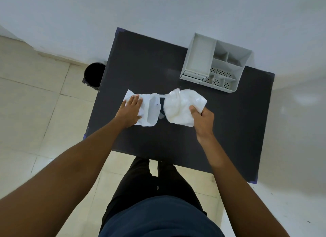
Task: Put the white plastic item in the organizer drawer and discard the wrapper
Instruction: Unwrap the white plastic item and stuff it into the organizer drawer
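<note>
A white paper wrapper (150, 111) lies on the dark table (176, 145), partly unfolded, with a boxy shape showing inside it. My left hand (129, 111) presses flat on its left part, fingers apart. A crumpled white plastic bundle (180, 106) sits just to the right, joined to the wrapper by a thin strip. My right hand (202, 121) is closed on the bundle's right lower edge. The grey organizer (215, 63) stands at the table's far right, with an open tray-like drawer (200, 57) on its left side.
A black bin (92, 75) stands on the tiled floor beside the table's far left edge. A white wall runs behind the table. My legs are at the table's near edge.
</note>
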